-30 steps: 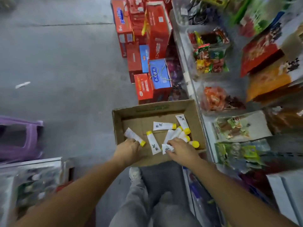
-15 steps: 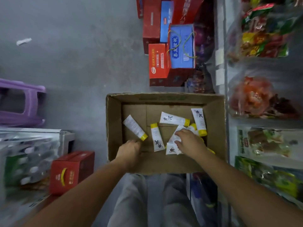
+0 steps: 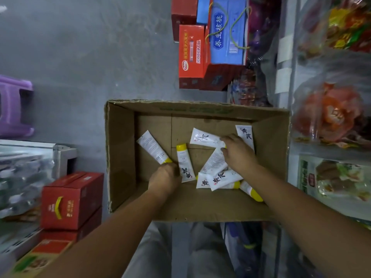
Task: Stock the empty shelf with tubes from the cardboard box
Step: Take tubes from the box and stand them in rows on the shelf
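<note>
Okay: corrugated cardboard box [image 3: 120,157], smooth white tubes [image 3: 222,178]; left hand [image 3: 164,178] touches 1 yellow cap [image 3: 167,161], right hand [image 3: 240,155] covers others, grips unclear.

grey floor [image 3: 80,57], cardboard box [image 3: 120,157], red cartons [image 3: 190,57]

a cardboard box [image 3: 120,157] sits open on the grey floor [image 3: 80,57], with white tubes [image 3: 185,165] with yellow caps scattered inside. the left hand [image 3: 164,177] meets the cap end of one slanted tube [image 3: 152,147]. the right hand [image 3: 239,153] lies over the heap, fingers bent. red cartons [image 3: 190,57] stand beyond, and a purple stool [image 3: 14,105] is at the left.
</note>
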